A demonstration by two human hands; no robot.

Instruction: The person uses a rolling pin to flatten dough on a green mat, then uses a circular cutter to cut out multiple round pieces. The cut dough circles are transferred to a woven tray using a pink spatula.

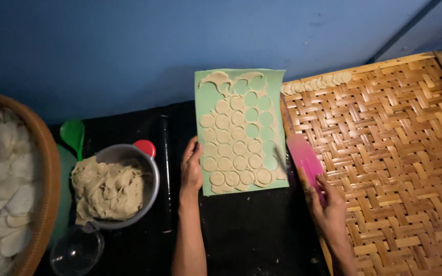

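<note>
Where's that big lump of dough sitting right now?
In the head view, the dough lump sits in a metal bowl at lower left, between a woven basket and the left hand.

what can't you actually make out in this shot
- Head view: the pink scraper is motion-blurred; its grip is covered by the right hand.
- The basket of white pieces is cut off by the left edge.
- The bottom of the metal bowl is buried under dough.

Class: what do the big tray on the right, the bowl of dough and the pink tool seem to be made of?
Tray: woven bamboo or cane strips, matt tan, basket weave visible. Bowl: likely metal, grey with a dull sheen. Pink spatula in the right hand: probably plastic, smooth and slightly translucent.
</note>
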